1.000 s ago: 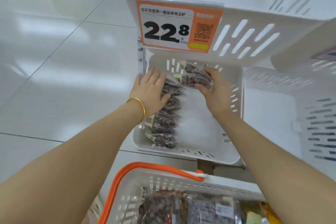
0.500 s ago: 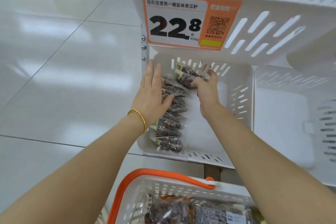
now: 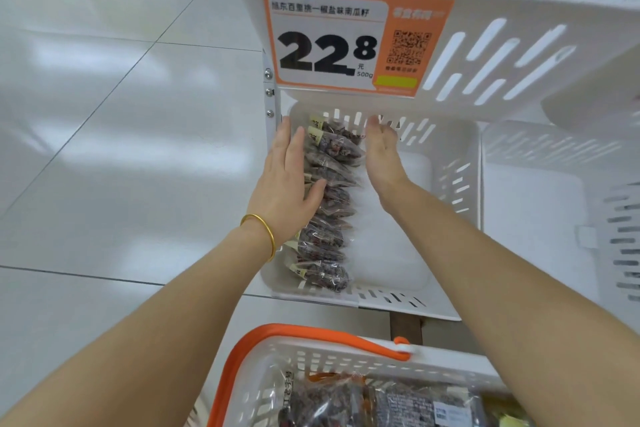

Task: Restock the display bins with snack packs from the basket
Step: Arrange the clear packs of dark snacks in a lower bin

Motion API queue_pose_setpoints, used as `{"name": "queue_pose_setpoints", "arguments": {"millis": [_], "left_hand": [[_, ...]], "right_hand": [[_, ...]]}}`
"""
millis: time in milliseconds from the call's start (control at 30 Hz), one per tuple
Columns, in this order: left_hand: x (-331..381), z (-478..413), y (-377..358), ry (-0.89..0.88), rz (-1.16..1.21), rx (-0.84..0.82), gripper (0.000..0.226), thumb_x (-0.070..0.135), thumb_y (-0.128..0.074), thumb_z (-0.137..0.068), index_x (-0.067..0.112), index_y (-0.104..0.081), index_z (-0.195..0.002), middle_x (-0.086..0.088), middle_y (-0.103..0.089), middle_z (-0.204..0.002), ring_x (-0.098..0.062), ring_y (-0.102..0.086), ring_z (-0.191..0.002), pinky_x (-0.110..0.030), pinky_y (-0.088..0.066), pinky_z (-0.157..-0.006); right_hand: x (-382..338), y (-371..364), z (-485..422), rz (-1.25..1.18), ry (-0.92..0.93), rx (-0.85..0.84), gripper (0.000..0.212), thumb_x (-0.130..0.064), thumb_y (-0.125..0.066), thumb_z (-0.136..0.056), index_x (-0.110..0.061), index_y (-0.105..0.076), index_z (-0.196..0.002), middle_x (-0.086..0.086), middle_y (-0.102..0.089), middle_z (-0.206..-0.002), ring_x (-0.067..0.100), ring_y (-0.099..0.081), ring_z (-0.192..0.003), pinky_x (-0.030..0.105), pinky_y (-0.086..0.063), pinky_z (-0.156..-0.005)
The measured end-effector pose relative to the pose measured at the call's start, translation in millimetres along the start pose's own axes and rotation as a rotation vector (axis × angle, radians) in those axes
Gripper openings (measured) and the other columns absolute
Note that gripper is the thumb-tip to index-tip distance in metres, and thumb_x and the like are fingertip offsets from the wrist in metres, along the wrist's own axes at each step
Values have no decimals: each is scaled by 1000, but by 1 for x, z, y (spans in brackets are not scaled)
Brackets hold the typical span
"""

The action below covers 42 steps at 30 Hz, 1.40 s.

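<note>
left hand (image 3: 286, 185) flat | right hand (image 3: 381, 157) flat | flanking pack row (image 3: 323, 246) | contact unclear

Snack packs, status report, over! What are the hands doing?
Hands open: left hand, right hand flank the snack packs. Packs rowed in lower bin. Upper bin overhangs.

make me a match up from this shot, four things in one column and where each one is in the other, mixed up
Things
1. left hand
2. right hand
3. price tag
4. basket

Places
A. on the front of the upper bin
B. at the bottom of the view, nearest the person
C. right of the row of snack packs, fingers straight, at its far end
D. along the left side of that row, thumb on the packs

Pairs: 1-D, 2-C, 3-A, 4-B
</note>
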<state>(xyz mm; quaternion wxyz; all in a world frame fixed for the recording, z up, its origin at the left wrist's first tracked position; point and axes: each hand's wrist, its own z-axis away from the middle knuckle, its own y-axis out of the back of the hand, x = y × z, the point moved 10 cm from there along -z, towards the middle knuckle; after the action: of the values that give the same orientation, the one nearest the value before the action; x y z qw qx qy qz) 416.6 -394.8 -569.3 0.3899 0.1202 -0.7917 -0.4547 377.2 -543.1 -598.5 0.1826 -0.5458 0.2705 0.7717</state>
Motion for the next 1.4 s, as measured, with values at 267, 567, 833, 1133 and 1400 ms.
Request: {"name": "queue_pose_setpoints", "arguments": {"millis": [267,567,833,1133,1400], "left_hand": [[2,1,-2,10,-22,-23,75,25,-52,-94,3,-7,-149,-13,7,-158,-22,5,-146,-22,-2,-115],[30,32,32,-39,-205,-199,67,35,-44,-96,10,-12,-149,-11,3,-158,-22,4,-146,-32,-2,-118],[134,134,73,-195,-290,-350,64,32,-44,-96,9,-16,-148,-11,-6,-158,-25,-6,-145,-30,-6,-116],[191,266,18,-364,-558,-876,59,41,-41,-96,16,-23,-146,-8,-2,-157,-27,-8,-144,-43,-24,-114],[185,302,-23,-332,-443,-1189,43,54,-54,-86,18,-65,-108,-4,-42,-134,-25,-29,-129,-37,-25,-109]], "right_hand": [[1,-24,7,-11,-47,-78,72,-63,-16,-95,-24,0,-153,-2,-7,-160,22,-13,-146,44,-11,-116],[-10,28,92,122,98,-189,54,-47,-26,-100,-25,-21,-149,-13,-27,-148,3,-26,-135,23,-19,-108],[2,97,263,288,211,-277,27,-20,-47,-98,-16,-53,-124,3,-59,-119,21,-59,-109,24,-45,-91],[69,106,351,1058,183,-576,44,-35,-56,-93,-14,-51,-131,8,-59,-127,22,-54,-114,31,-44,-92],[91,103,356,1308,234,-625,86,-55,-64,-81,-19,-24,-149,2,-34,-151,24,-35,-136,40,-38,-104]]}}
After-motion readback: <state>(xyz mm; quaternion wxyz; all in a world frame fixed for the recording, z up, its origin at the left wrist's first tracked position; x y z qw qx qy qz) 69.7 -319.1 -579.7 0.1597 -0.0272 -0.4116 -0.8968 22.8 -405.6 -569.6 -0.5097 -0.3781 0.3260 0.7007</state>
